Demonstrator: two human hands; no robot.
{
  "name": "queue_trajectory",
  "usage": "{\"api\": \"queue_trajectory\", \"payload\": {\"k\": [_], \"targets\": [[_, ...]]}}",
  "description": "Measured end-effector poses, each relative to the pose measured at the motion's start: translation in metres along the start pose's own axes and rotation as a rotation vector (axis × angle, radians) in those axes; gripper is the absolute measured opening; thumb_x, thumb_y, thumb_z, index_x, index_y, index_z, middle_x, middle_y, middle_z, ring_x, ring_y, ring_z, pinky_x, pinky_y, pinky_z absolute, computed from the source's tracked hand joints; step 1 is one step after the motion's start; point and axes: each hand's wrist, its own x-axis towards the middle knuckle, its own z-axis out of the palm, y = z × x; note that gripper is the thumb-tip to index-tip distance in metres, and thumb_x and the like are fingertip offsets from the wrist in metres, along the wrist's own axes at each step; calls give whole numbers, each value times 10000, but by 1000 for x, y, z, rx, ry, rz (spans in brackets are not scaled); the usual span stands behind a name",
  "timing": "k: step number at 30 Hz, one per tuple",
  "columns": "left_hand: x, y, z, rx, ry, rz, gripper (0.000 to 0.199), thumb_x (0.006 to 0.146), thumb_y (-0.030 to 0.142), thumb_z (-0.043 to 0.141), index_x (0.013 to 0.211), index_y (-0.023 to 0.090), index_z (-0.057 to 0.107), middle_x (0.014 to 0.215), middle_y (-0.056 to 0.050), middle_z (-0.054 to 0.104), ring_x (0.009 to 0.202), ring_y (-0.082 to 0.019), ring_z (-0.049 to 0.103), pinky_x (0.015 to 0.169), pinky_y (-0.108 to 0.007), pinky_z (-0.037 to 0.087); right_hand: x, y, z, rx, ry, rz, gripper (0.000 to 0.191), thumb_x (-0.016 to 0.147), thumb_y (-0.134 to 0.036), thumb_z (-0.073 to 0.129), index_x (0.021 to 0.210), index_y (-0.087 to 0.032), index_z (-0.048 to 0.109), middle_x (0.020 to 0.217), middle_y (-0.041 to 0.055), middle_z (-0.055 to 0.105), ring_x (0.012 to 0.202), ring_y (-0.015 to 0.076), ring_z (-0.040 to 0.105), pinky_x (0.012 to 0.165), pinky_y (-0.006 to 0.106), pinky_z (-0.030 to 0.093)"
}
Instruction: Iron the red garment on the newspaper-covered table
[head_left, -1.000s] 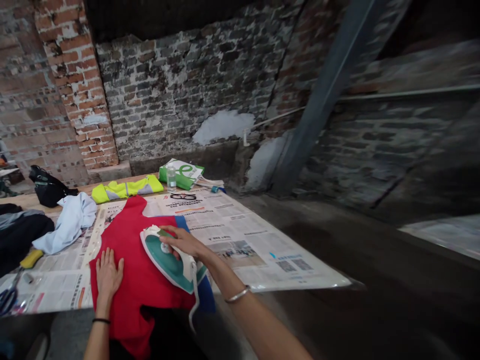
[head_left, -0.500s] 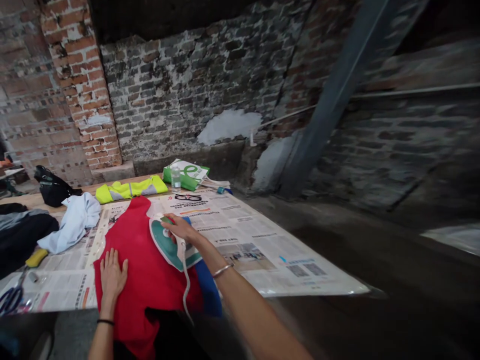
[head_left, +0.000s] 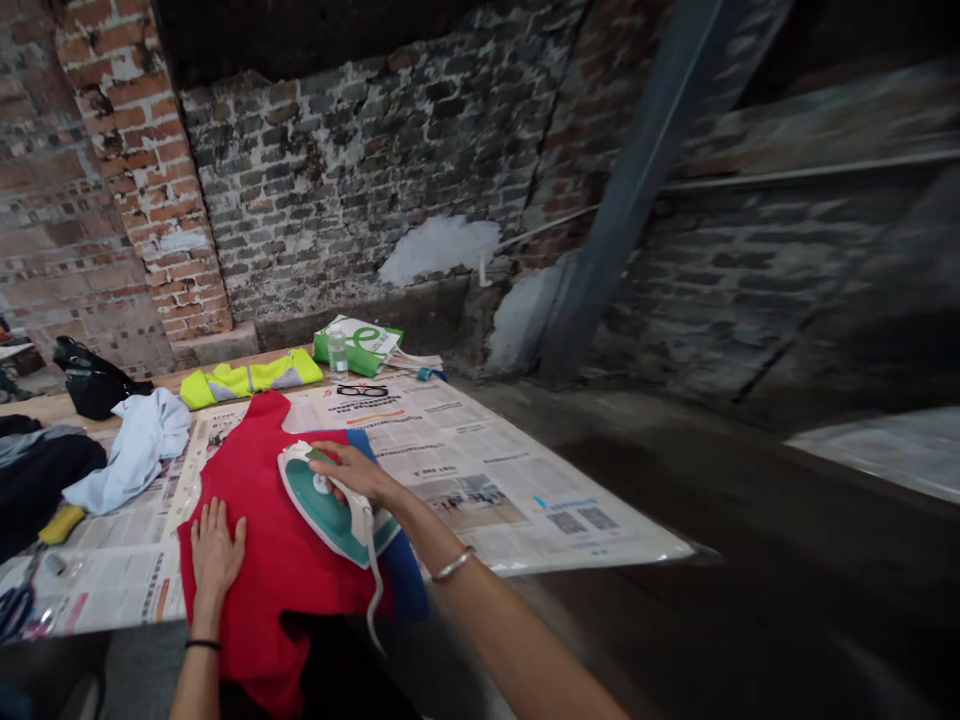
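Head view, and look, the iron [head_left: 319,505] sits on the red garment [head_left: 251,560] spread over the worktop [head_left: 480,500], its soleplate out of sight beneath it! Right hand [head_left: 349,470] wraps the handle, hiding most of it, fingertips partly lost behind the grip. Left hand [head_left: 216,550] lies flat on the red cloth, fingers extended, grasping nothing, palm hidden. Below, the garment slips over the near edge and out of frame; the cord [head_left: 375,600] trails down and fades against the dark. Over on the left, the scissors [head_left: 13,612] and the dark clothes [head_left: 45,480] are both cut off.

Now the iron's line: long axis on a slant, nose to the far left, heel and cord back by the right wrist. Blue trim [head_left: 409,580] peeks out past the heel.

And room? Newspaper lies bare to the right, running to the worktop's slanting edge, with shadowy floor [head_left: 622,450] beyond. Farther up, the glasses [head_left: 361,391] sit well apart from the iron's nose.
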Motion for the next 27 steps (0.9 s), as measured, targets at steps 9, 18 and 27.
{"api": "queue_trajectory", "payload": {"k": [9,18,27], "targets": [[0,0,0,12,-6,7,619,1034,407,371,1518,57,537,1622,-192,480,1535,-315,438,1278,-529,334,53,-18,0,-55,261,59,574,1058,-263,569,1598,-136,422,523,-89,519,459,136,532,493,209,453],[-3,1,-2,-14,-7,-5,613,1028,411,390,1521,79,542,1621,-187,487,1539,-325,431,1277,-540,335,-11,6,-6,-96,-70,-35,635,990,-411,706,1540,-161,511,617,-56,624,457,126,553,484,228,459],[0,-1,-2,-2,-29,1,636,1032,417,357,1525,52,527,1627,-172,480,1540,-312,428,1280,-522,333,-24,4,0,-22,-113,-31,654,966,-422,745,1526,-155,540,637,-57,636,466,104,548,468,213,460]]}}
